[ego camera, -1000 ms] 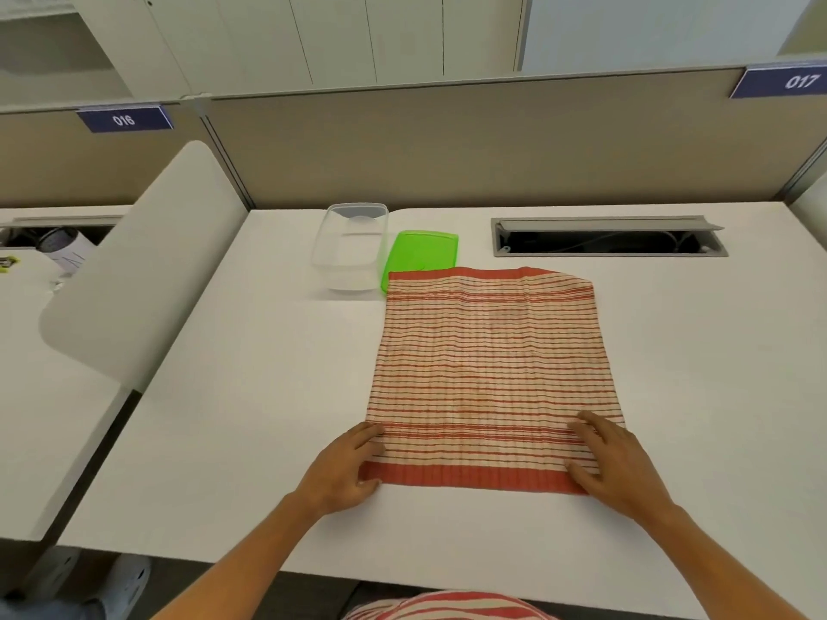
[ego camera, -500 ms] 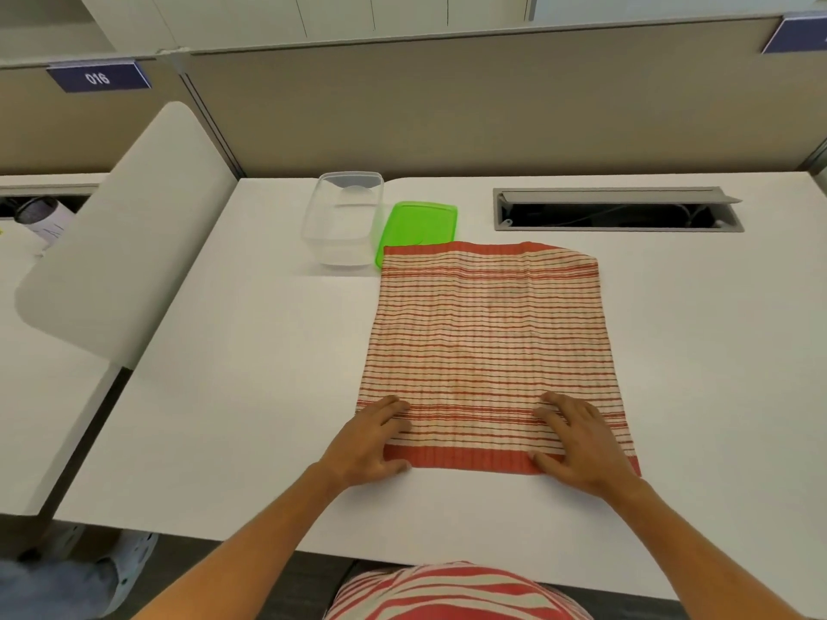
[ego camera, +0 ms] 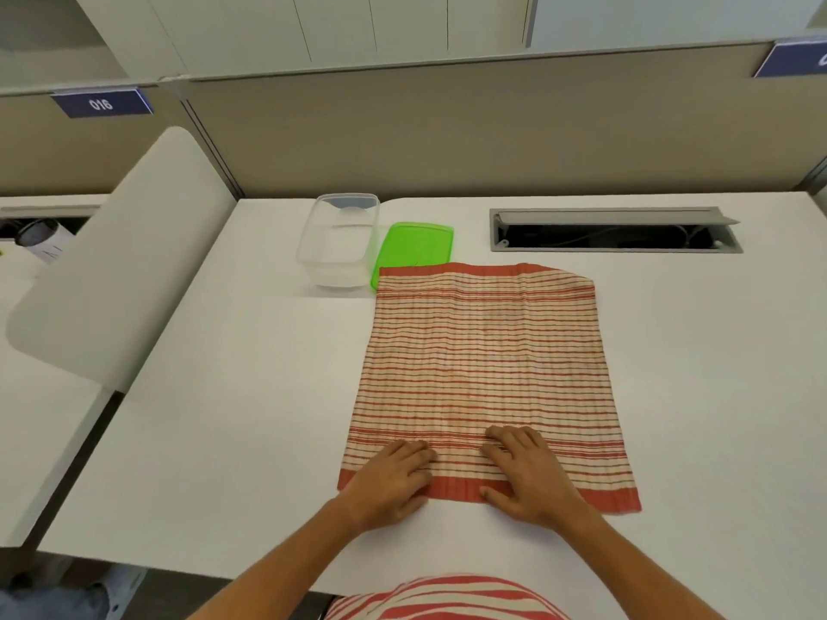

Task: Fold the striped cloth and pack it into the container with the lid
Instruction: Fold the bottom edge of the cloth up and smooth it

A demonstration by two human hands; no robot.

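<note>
The striped cloth (ego camera: 485,378) lies spread flat on the white desk (ego camera: 232,396), its far edge overlapping the near end of the green lid (ego camera: 414,246). Both hands rest on the cloth's near red hem, and they have slid inward along that hem over the last second: from out near the two corners to close together at the middle. The left hand (ego camera: 391,478) lies flat with its fingers straight and loosely together; the right hand (ego camera: 523,469) also lies flat, fingers slightly spread, thumb out over the hem. Neither pinches the fabric. This reads as smoothing the cloth, so no fold has been made yet; to start one, the hands would likely need to take hold of the hem or corners and lift toward the far edge. The clear container (ego camera: 340,241) stands open just left of the lid, beyond the cloth's far left corner. A cable slot (ego camera: 613,230) sits to the right of the lid.
</note>
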